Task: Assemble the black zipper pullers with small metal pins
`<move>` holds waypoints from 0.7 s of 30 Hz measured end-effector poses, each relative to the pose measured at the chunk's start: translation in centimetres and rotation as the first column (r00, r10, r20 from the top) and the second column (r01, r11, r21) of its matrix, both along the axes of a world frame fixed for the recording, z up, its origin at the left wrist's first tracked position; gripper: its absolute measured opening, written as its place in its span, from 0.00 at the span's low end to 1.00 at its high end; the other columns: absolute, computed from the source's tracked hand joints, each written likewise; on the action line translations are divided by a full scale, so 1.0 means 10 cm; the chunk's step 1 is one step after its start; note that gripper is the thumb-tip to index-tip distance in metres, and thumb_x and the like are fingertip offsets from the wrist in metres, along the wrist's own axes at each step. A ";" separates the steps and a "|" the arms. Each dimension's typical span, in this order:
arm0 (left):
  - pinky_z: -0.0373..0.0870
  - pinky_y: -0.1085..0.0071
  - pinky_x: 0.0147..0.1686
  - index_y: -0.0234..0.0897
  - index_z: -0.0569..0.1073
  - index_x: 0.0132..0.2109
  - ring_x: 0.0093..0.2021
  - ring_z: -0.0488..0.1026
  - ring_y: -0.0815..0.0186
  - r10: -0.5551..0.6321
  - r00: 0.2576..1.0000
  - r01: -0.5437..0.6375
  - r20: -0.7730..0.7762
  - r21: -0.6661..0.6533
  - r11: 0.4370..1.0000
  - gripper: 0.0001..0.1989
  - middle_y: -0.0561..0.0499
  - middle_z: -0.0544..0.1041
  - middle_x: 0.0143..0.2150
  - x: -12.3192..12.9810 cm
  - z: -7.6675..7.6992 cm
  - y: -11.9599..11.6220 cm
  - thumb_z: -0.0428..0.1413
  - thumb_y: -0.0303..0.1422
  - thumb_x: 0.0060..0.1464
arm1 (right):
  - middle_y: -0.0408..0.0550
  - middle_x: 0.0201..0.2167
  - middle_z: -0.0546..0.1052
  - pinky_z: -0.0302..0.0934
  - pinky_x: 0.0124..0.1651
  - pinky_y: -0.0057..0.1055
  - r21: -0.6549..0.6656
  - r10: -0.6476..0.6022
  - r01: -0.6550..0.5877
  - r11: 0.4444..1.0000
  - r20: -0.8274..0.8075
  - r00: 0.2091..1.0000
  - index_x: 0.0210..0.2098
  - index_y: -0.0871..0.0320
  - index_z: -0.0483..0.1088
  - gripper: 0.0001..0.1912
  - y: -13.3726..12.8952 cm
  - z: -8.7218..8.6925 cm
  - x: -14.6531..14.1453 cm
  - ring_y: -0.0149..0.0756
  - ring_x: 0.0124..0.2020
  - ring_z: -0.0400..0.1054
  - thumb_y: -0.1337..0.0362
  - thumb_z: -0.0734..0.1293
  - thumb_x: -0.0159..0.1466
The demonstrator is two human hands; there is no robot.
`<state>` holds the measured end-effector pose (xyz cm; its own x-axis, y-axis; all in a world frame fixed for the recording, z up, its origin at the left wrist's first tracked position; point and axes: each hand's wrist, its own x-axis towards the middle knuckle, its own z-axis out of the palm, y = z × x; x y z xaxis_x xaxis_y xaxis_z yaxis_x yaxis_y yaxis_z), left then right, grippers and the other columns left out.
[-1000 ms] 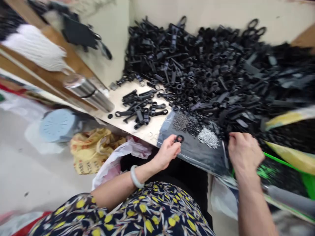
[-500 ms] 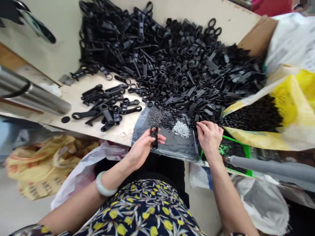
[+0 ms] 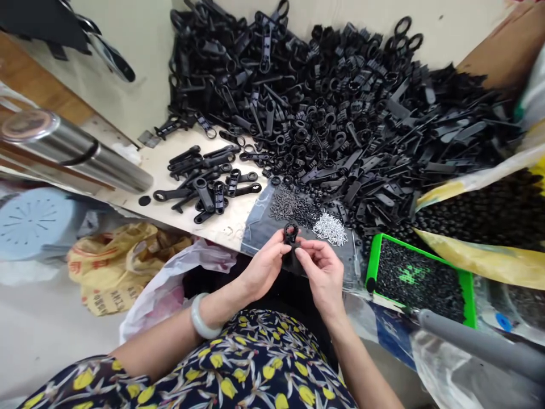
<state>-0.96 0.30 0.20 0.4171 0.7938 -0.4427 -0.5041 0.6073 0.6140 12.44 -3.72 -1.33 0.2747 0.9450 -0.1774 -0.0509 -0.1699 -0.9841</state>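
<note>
My left hand (image 3: 266,267) is closed on a black ringed part (image 3: 290,232), held upright over the near edge of the dark mat (image 3: 268,230). Against the lower end of that part, the fingertips of my right hand (image 3: 323,275) are pinched together; whether they hold a small separate piece is hidden. Just beyond my hands lie a pile of silvery pins (image 3: 330,228), a pile of small brownish bits (image 3: 284,204) and small black rings (image 3: 307,216). A thin screwdriver-like tool (image 3: 356,255) rests right of the pins.
A large heap of black parts (image 3: 315,108) covers the table's back. More black handles (image 3: 204,193) lie at left, near a steel flask (image 3: 85,150). To the right are a green tray (image 3: 467,295), a yellow-white sack (image 3: 489,258) and a grey bar (image 3: 477,343).
My right hand has moved left from the heap's edge to the black part in my left hand. The camera view has shifted, showing more of the green tray.
</note>
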 end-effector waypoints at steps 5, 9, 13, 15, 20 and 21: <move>0.60 0.65 0.65 0.40 0.75 0.55 0.62 0.69 0.60 -0.024 0.998 0.027 -0.054 0.056 0.998 0.15 0.49 0.77 0.57 0.02 -0.02 -0.07 0.60 0.34 0.61 | 0.47 0.38 0.83 0.73 0.44 0.34 0.013 -0.007 0.007 1.000 0.018 1.000 0.42 0.56 0.79 0.12 0.04 0.00 -0.01 0.36 0.37 0.77 0.56 0.75 0.64; 0.58 0.63 0.68 0.40 0.75 0.54 0.63 0.68 0.59 0.032 0.999 -0.030 -0.030 0.050 0.998 0.15 0.48 0.77 0.56 0.05 -0.05 -0.11 0.62 0.37 0.61 | 0.49 0.41 0.81 0.73 0.44 0.35 0.100 -0.051 0.035 0.994 0.161 0.986 0.40 0.55 0.79 0.08 0.04 0.04 -0.08 0.39 0.43 0.77 0.57 0.73 0.66; 0.59 0.63 0.67 0.40 0.76 0.55 0.63 0.69 0.59 0.064 0.998 -0.064 -0.017 0.009 0.998 0.17 0.47 0.78 0.56 0.04 -0.05 -0.12 0.63 0.38 0.60 | 0.50 0.43 0.80 0.73 0.46 0.36 0.142 -0.029 -0.001 0.990 0.210 0.977 0.40 0.54 0.81 0.06 0.04 0.05 -0.10 0.40 0.46 0.76 0.60 0.72 0.67; 0.60 0.63 0.66 0.39 0.76 0.54 0.62 0.70 0.58 0.046 0.999 -0.046 -0.019 0.012 0.999 0.17 0.47 0.78 0.55 0.01 -0.03 -0.11 0.63 0.38 0.60 | 0.49 0.43 0.80 0.73 0.46 0.36 0.146 -0.027 -0.005 0.989 0.218 0.976 0.40 0.53 0.81 0.06 0.03 0.04 -0.10 0.40 0.46 0.76 0.60 0.72 0.67; 0.62 0.63 0.65 0.37 0.77 0.52 0.59 0.73 0.59 0.046 0.999 -0.045 -0.025 0.028 0.999 0.16 0.46 0.80 0.53 0.02 -0.02 -0.12 0.64 0.38 0.59 | 0.48 0.39 0.80 0.72 0.44 0.36 0.180 -0.060 -0.004 0.984 0.349 0.935 0.39 0.53 0.80 0.05 -0.01 0.02 -0.12 0.39 0.43 0.76 0.61 0.71 0.69; 0.63 0.63 0.64 0.37 0.77 0.52 0.58 0.73 0.59 0.059 0.998 -0.058 -0.036 0.027 0.998 0.16 0.46 0.80 0.52 0.04 -0.04 -0.14 0.64 0.39 0.60 | 0.47 0.39 0.80 0.71 0.42 0.35 0.178 -0.067 -0.004 0.984 0.392 0.918 0.40 0.54 0.80 0.06 -0.02 0.01 -0.13 0.38 0.41 0.75 0.61 0.70 0.69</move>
<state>-0.59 -1.10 -0.22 0.3539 0.8275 -0.4359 -0.5153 0.5614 0.6475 11.10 -3.88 -1.24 0.3183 0.9409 0.1156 0.3453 -0.0016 -0.9385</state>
